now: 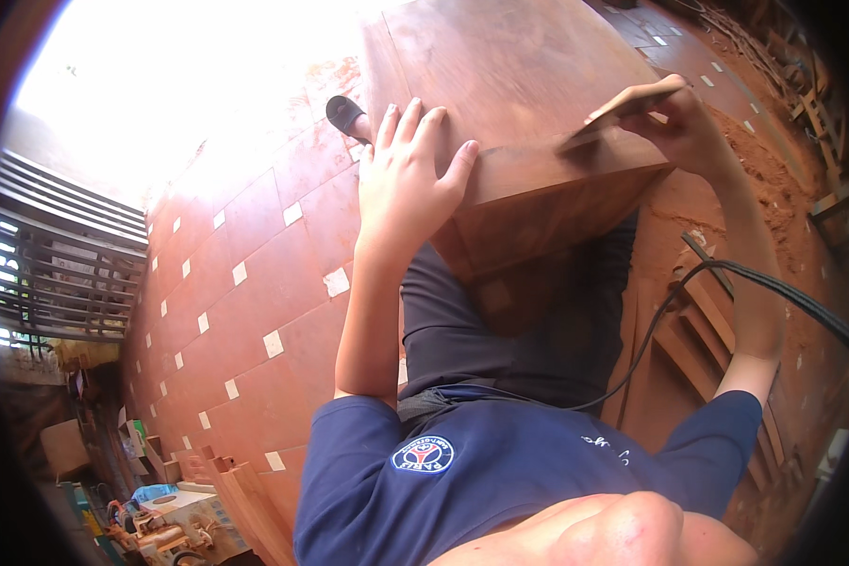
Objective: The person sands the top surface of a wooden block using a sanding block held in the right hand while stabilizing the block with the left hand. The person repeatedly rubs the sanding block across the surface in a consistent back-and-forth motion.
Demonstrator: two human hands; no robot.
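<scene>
Between my legs stands a large reddish-brown wooden box-like piece (481, 90), its broad smooth top tilted away from me. My left hand (408, 174) lies flat on the near left corner of that top, fingers spread, holding nothing. At the near right edge, the fingers and thumb of my right hand (677, 127) pinch a thin brown sheet (623, 108) that looks like sandpaper. The sheet's lower end meets the wood along the edge and is a little blurred. Part of it is hidden by my fingers.
A black cable (660, 316) runs from my waist to the right. Wooden strips (698, 349) lie on the right, near reddish sawdust (759, 179). Timber and tools (165, 528) fill the lower left. A slatted frame (61, 245) stands left of the tiled floor (245, 321).
</scene>
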